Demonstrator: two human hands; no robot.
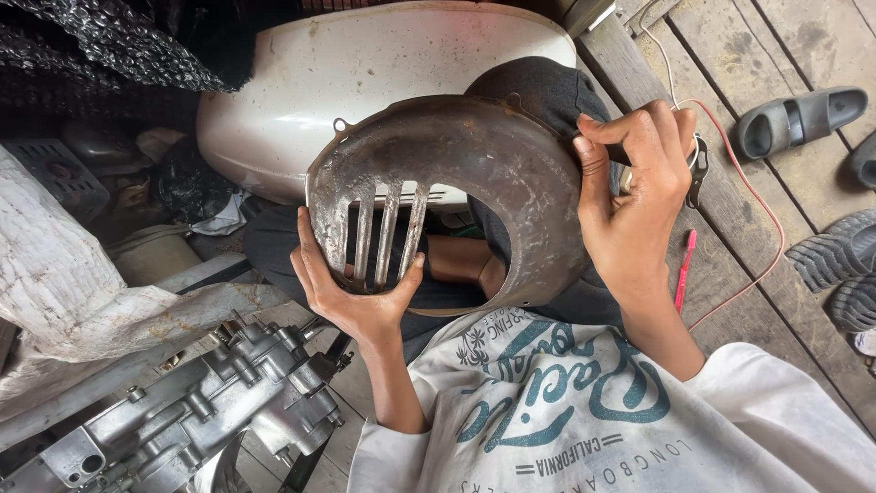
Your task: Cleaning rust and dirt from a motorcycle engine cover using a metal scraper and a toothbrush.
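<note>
I hold a rusty, dark metal fan cover (493,173) up in front of me with both hands. It is a curved shell with three long vent slots at its lower left and a big round cut-out in the middle. My left hand (351,292) cups the slotted end from below, thumb on the right side of the slots. Over the cover's right rim, my right hand (634,196) grips with its fingers curled. My white printed shirt (566,411) fills the bottom of the view.
A white scooter body panel (347,82) lies behind the cover. A grey engine casing (192,411) sits at lower left. On the wooden plank floor (730,55) at right are dark sandals (798,119), a red wire (776,228) and a pink pen (683,269).
</note>
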